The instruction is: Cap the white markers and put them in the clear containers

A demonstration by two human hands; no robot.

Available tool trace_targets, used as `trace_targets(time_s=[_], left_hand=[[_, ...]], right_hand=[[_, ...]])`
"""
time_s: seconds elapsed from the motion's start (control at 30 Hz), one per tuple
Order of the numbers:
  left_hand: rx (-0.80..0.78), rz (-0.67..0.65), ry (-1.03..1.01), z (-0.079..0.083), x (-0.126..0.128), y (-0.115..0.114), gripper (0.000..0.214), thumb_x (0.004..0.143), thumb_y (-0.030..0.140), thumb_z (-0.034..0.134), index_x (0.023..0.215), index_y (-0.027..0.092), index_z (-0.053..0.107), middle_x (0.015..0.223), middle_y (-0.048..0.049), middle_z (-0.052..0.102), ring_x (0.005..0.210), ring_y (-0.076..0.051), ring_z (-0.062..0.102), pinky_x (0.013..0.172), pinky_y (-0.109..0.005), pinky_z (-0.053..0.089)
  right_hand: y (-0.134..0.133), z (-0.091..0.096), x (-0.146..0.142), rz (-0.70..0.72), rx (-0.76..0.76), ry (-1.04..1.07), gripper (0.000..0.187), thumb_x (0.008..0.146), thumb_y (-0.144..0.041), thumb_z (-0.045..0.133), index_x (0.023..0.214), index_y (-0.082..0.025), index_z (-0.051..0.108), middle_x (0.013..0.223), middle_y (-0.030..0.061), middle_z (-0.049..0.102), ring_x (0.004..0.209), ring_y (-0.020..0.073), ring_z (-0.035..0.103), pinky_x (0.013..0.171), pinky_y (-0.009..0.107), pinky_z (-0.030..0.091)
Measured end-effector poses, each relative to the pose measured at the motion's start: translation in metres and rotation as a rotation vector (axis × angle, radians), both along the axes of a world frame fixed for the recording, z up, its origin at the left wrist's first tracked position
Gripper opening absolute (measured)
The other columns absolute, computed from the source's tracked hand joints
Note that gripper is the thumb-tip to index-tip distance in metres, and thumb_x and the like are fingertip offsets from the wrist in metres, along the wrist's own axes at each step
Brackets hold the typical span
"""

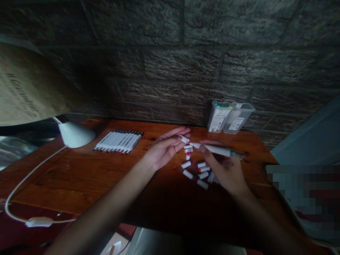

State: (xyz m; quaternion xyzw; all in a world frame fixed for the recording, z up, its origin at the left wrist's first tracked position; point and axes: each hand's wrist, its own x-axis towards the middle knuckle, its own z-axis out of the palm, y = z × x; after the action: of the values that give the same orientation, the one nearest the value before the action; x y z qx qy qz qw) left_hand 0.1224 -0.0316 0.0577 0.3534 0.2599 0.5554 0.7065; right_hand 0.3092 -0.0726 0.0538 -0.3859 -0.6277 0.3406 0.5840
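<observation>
Between the thumb and fingers of my left hand [164, 148] is a small white marker cap [184, 140], its other fingers stretched out. My right hand [225, 173] grips a white marker [219, 150], which lies nearly level and points its tip left. That tip is close to the cap; whether the two touch I cannot tell. Below and between my hands, several loose white caps [188, 174] with coloured ends are scattered on the wooden table [164, 198]. Some of them are partly hidden by my right hand.
A neat row of white markers [119, 141] lies on the left. Two clear plastic cases [218, 120] stand against the brick wall [159, 63], the left one holding markers. A lamp with a white base [75, 135] and a wide shade [32, 88] occupies the far left; its cable trails down.
</observation>
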Motion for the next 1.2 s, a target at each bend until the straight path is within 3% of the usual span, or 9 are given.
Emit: trace_targets(time_s=[0.2,0.53,0.77,0.97,1.1,1.2], left_hand=[[0.049,-0.007,-0.029,0.000,0.001,-0.002,0.042,0.081,-0.004,0.058,0.116,0.016,0.071,0.126,-0.0086,0.069,0.118,-0.020,0.065,0.107,-0.031,0.048],[-0.025,0.034,-0.050,0.006,0.006,-0.005,0.034,0.079,-0.005,0.055,0.104,0.011,0.072,0.105,-0.0109,0.075,0.124,-0.024,0.061,0.110,-0.033,0.046],[-0.028,0.022,-0.050,0.006,0.006,-0.006,0.034,0.080,-0.004,0.056,0.105,0.012,0.072,0.108,-0.0097,0.074,0.123,-0.025,0.061,0.108,-0.036,0.048],[0.003,-0.002,-0.047,0.001,0.007,-0.006,0.035,0.080,-0.005,0.057,0.107,0.012,0.072,0.107,-0.0092,0.075,0.119,-0.024,0.064,0.108,-0.035,0.048],[0.022,-0.007,-0.039,0.001,0.005,-0.005,0.033,0.080,-0.005,0.060,0.105,0.013,0.073,0.104,-0.0077,0.076,0.116,-0.023,0.066,0.107,-0.034,0.049],[0.057,0.068,-0.083,0.008,0.003,-0.007,0.031,0.081,-0.003,0.059,0.101,0.016,0.074,0.101,-0.0051,0.076,0.118,-0.022,0.065,0.108,-0.032,0.049]], right_hand=[[0.000,0.001,-0.002,0.001,-0.054,0.023,0.017,0.085,-0.031,0.070,0.098,-0.021,0.072,0.089,0.0032,0.075,0.065,0.0131,0.068,0.056,0.026,0.057],[-0.006,0.004,-0.004,-0.014,-0.077,0.040,0.021,0.088,-0.037,0.066,0.098,-0.019,0.070,0.083,0.0032,0.071,0.051,0.0084,0.057,0.039,0.020,0.044],[-0.009,0.002,-0.003,-0.040,0.025,-0.023,0.016,0.089,-0.032,0.065,0.100,-0.022,0.070,0.093,0.0043,0.074,0.066,0.0130,0.067,0.055,0.025,0.054],[-0.005,-0.003,-0.005,-0.088,0.181,-0.142,0.016,0.089,-0.029,0.065,0.103,-0.024,0.072,0.102,0.0051,0.075,0.098,0.0208,0.070,0.084,0.036,0.058],[-0.005,-0.003,-0.004,-0.141,0.148,-0.219,0.012,0.090,-0.031,0.063,0.092,-0.022,0.071,0.085,0.0043,0.075,0.077,0.0189,0.071,0.069,0.032,0.057],[-0.005,-0.005,0.000,-0.126,0.132,-0.243,0.017,0.090,-0.031,0.063,0.077,-0.021,0.068,0.071,0.0025,0.072,0.061,0.0157,0.067,0.058,0.028,0.053]])
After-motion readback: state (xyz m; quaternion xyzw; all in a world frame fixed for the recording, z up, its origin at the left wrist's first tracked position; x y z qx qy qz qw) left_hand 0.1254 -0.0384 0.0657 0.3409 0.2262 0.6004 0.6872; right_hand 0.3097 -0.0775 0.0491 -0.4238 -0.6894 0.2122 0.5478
